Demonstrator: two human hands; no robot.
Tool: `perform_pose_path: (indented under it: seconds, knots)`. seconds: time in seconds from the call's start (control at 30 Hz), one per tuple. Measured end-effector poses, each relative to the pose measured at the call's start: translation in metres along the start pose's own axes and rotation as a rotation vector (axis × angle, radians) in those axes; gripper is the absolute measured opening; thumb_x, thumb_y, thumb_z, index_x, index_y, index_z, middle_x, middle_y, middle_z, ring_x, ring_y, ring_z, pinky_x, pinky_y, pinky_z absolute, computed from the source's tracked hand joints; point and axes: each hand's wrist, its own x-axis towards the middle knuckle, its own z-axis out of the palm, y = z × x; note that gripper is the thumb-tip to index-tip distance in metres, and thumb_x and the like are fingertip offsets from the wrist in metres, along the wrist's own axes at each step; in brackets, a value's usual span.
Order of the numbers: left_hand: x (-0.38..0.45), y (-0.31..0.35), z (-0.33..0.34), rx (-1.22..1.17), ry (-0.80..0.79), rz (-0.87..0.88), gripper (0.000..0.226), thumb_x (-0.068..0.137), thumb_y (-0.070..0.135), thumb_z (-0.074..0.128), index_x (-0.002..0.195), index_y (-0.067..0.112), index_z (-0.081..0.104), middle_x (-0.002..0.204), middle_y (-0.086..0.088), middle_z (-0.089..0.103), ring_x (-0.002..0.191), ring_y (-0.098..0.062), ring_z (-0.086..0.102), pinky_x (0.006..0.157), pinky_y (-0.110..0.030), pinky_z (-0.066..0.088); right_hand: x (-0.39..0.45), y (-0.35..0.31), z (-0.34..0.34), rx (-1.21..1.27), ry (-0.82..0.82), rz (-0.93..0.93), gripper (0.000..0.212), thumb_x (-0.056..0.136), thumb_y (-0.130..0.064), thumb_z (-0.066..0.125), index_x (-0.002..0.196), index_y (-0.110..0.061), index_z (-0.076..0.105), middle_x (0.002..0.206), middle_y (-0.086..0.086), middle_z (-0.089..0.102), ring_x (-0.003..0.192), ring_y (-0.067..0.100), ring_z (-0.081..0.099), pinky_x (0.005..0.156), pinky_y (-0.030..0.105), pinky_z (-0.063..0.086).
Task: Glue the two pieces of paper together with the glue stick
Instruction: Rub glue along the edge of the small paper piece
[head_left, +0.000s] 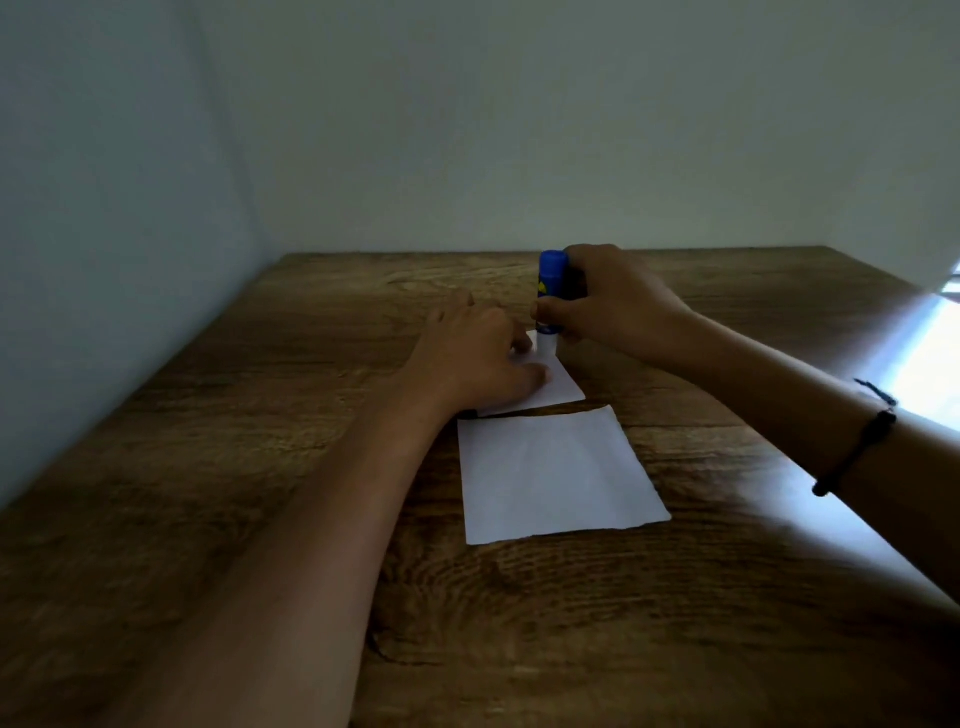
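Two white sheets of paper lie on the wooden table (260, 467). The near sheet (561, 478) lies flat and untouched. The far sheet (563, 387) is mostly hidden under my left hand (478, 358), which presses flat on it with the fingers spread. My right hand (608, 301) grips a blue glue stick (551, 280) held upright, its white lower end touching the far sheet's far right corner.
The table meets a pale wall at its left side and at its back edge. A bright patch of light falls at the right edge of the table (930, 353). A dark cord bracelet (862, 441) circles my right wrist.
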Motion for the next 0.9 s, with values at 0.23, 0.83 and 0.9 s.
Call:
perform_pose_path:
  seconds: [0.23, 0.83, 0.9]
  knots:
    - [0.0, -0.001, 0.001, -0.021, 0.026, 0.017, 0.044, 0.078, 0.048, 0.054, 0.111, 0.021, 0.06, 0.114, -0.006, 0.06, 0.115, -0.027, 0.043, 0.1, -0.049, 0.033, -0.023, -0.005, -0.009, 0.006, 0.01, -0.035, 0.023, 0.078, -0.022, 0.066, 0.091, -0.003, 0.06, 0.084, 0.016, 0.067, 0.078, 0.029, 0.064, 0.068, 0.039, 0.05]
    - [-0.005, -0.002, -0.004, -0.104, 0.094, 0.028, 0.038, 0.077, 0.011, 0.047, 0.11, 0.028, 0.056, 0.119, -0.002, 0.052, 0.116, -0.026, 0.03, 0.098, -0.041, 0.025, -0.044, 0.012, -0.026, 0.407, 0.136, 0.123, 0.039, 0.073, -0.014, 0.071, 0.104, -0.022, 0.048, 0.096, 0.01, 0.063, 0.075, 0.018, 0.068, 0.065, 0.03, 0.059]
    - [-0.007, -0.003, -0.01, -0.152, -0.017, 0.021, 0.043, 0.072, 0.008, 0.049, 0.105, 0.033, 0.059, 0.115, 0.001, 0.053, 0.117, -0.024, 0.028, 0.103, -0.046, 0.022, -0.043, 0.016, -0.027, 0.427, 0.148, 0.147, 0.032, 0.069, -0.013, 0.074, 0.092, -0.021, 0.053, 0.1, 0.009, 0.058, 0.084, 0.023, 0.065, 0.07, 0.036, 0.058]
